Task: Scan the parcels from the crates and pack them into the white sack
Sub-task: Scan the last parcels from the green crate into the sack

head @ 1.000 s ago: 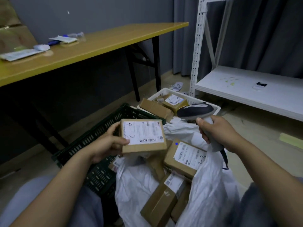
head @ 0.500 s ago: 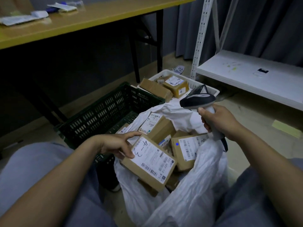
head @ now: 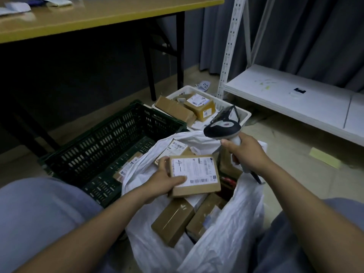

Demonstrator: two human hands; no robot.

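Left hand [head: 165, 182] gripped the parcel [head: 195, 174] over the white sack [head: 226, 243]; right hand [head: 246, 152] clutched the scanner [head: 222, 129]. The sack's slack rim might have spilled it.

Both forearms bare, coming in from the near edge and angling toward the middle. Left arm from near left; left hand [head: 167, 181] grips the left edge of a parcel [head: 195, 174], thumb flat on top over the label, fingers curled round the far side. Right arm from near right, wrist roughly straight; right hand [head: 246, 152] fisted round the handle of a scanner [head: 222, 129], back of the hand up, scanner head pointing left. Hands close, not touching; right sits farther than left.
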